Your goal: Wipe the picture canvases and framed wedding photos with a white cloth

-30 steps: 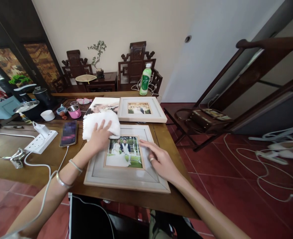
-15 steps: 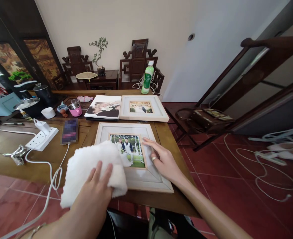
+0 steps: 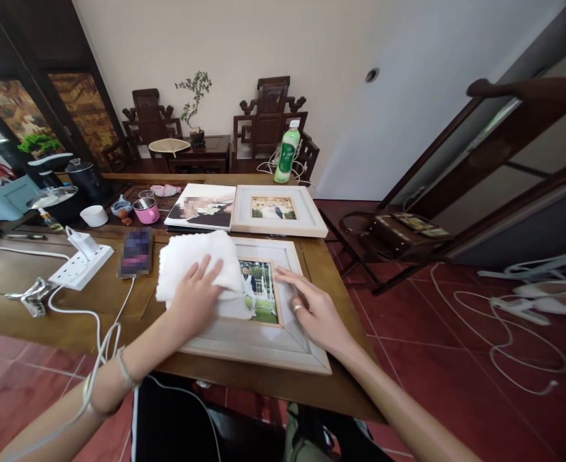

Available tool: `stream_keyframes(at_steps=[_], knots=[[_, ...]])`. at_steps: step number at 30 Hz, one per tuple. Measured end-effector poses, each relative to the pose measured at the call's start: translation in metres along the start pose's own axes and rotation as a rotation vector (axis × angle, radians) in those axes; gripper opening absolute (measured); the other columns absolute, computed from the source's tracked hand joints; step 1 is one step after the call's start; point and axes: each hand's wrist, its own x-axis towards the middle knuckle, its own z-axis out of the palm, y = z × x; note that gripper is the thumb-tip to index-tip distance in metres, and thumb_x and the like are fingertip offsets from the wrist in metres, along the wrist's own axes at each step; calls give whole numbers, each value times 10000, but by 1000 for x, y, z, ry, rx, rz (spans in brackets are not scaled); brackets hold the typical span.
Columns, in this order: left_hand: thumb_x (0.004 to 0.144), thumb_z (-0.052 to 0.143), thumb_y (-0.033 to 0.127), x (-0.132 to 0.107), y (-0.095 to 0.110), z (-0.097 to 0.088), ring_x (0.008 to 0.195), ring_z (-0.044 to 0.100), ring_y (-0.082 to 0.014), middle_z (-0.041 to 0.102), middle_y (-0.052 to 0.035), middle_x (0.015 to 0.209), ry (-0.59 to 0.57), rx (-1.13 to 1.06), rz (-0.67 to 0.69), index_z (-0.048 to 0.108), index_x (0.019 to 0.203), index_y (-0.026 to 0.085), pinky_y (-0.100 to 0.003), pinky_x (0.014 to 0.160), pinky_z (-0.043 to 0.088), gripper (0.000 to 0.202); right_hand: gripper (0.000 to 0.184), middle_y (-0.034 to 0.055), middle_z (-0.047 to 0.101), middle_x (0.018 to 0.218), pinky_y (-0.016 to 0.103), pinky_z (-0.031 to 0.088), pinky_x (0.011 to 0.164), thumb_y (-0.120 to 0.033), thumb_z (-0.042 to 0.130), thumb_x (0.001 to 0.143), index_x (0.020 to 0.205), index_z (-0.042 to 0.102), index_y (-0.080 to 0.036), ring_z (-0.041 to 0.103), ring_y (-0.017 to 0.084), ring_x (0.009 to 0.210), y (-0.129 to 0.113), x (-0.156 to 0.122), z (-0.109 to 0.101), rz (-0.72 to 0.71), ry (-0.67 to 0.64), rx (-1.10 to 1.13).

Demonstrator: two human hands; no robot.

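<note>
A framed photo of a couple (image 3: pixel 260 301) lies flat on the wooden table, in a wide whitish picture frame (image 3: pixel 258 350). My left hand (image 3: pixel 200 292) presses a folded white cloth (image 3: pixel 181 256) onto the frame's upper left part, with the fingers spread over the fabric. The cloth hides the left side of the photo and that corner of the frame. On the frame's right border rests my right hand (image 3: pixel 314 311), fingers stretched toward the photo's edge and a ring on one finger; it holds no loose object.
Behind lie a second framed photo (image 3: pixel 287 224) and a photo album (image 3: pixel 201 208), with a green bottle (image 3: pixel 287 154) beyond. To the left are a phone (image 3: pixel 135 252), a power strip (image 3: pixel 81 266) with white cables and a pink cup (image 3: pixel 146 210). A wooden chair (image 3: pixel 398 231) stands at right.
My left hand has slid the cloth forward, away from me, from the frame's lower left to its upper left. My right hand has stayed on the right border.
</note>
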Motion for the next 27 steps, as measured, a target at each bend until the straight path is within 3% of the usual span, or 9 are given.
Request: stream_keyframes(at_steps=[3, 6, 9, 13, 15, 17, 21, 24, 27], knots=[[755, 517, 32, 25, -17, 7, 1421, 243, -333, 326, -100, 1533, 68, 19, 5, 690, 1127, 176, -493, 1146, 265, 435, 590, 66, 552, 1379, 454, 388, 1082, -10, 395, 685, 1196, 602, -220, 473, 223, 1312, 1, 0, 0, -4, 3, -2], [766, 490, 2, 31, -21, 11, 1414, 269, -325, 345, -103, 1524, 111, 33, -2, 672, 1158, 171, -483, 1142, 278, 463, 591, 76, 547, 1383, 458, 392, 1076, -10, 390, 684, 1201, 594, -212, 477, 227, 1308, 1, 0, 0, -4, -4, -8], [729, 498, -28, 17, -10, 9, 1393, 315, -344, 383, -124, 1500, 69, 9, 35, 694, 1105, 153, -504, 1126, 305, 461, 590, 79, 547, 1381, 458, 398, 1070, -10, 385, 688, 1205, 587, -210, 477, 227, 1307, 1, 0, 0, -9, -6, -19], [688, 503, -43, -24, 15, -1, 1290, 481, -329, 512, -105, 1411, 53, -149, 109, 705, 1051, 181, -480, 1035, 441, 471, 593, 84, 548, 1378, 456, 393, 1075, -10, 386, 687, 1212, 581, -205, 479, 227, 1304, 2, 0, 1, -21, -3, -28], [690, 479, -54, -44, 23, -8, 1185, 585, -271, 581, -91, 1343, 145, -235, 145, 695, 1034, 191, -403, 956, 521, 474, 595, 89, 548, 1378, 455, 394, 1073, -9, 386, 687, 1216, 576, -202, 480, 225, 1302, 4, 0, 1, -30, -4, -29], [716, 456, -55, -55, 23, -14, 1168, 596, -244, 581, -84, 1344, 315, -265, 173, 685, 1018, 191, -367, 930, 541, 452, 599, 91, 546, 1379, 453, 393, 1072, -6, 384, 688, 1222, 570, -202, 477, 221, 1305, 5, -1, 2, -40, -2, -28], [817, 418, -26, -37, 3, -19, 1312, 464, -279, 474, -69, 1448, 629, -132, 142, 686, 914, 177, -466, 1029, 462, 350, 604, 87, 541, 1385, 450, 396, 1063, -5, 386, 688, 1227, 563, -212, 479, 220, 1303, 6, -2, 2, -49, 3, -26], [847, 421, -9, -1, -16, -13, 1387, 344, -310, 386, -105, 1502, 547, -30, 72, 680, 1021, 154, -517, 1072, 389, 352, 582, 92, 545, 1380, 449, 425, 1031, -17, 385, 705, 1226, 562, -209, 503, 228, 1279, 5, -2, 2, -32, -1, -37], [795, 467, -10, 29, -29, -1, 1409, 288, -324, 343, -126, 1522, 252, 5, 82, 624, 1185, 153, -529, 1094, 333, 450, 552, 100, 550, 1373, 452, 440, 1014, -32, 383, 728, 1220, 567, -199, 509, 235, 1272, 3, -2, 1, -7, -8, -51]])
